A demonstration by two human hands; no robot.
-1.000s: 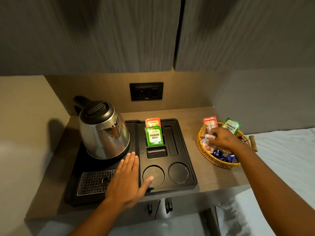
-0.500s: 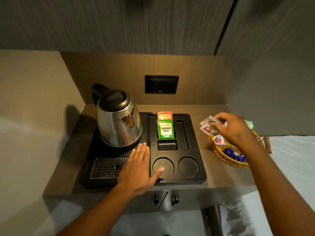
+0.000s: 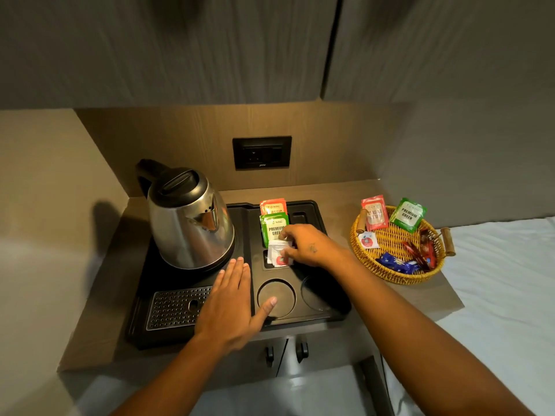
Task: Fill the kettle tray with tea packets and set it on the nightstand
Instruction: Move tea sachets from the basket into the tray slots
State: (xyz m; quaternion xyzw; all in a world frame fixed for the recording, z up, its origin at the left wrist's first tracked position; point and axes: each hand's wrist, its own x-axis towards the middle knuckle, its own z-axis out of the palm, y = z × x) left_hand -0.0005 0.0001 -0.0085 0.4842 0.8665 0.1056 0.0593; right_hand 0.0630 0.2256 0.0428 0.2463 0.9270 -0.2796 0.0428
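Black tray (image 3: 333,307), steel-grey kettle (image 3: 189,223), green and red packets (image 3: 274,226), golden woven basket (image 3: 390,270)

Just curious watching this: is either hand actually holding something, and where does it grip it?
The right hand pinches small white packets by their upper edge, over the black tray's small slot. The left hand lies flat on the tray, holding nothing.

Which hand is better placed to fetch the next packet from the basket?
Right. The right hand works nearest the wicker basket, dropping white sachets into the tray; the left hand lies flat, probably steadying it.
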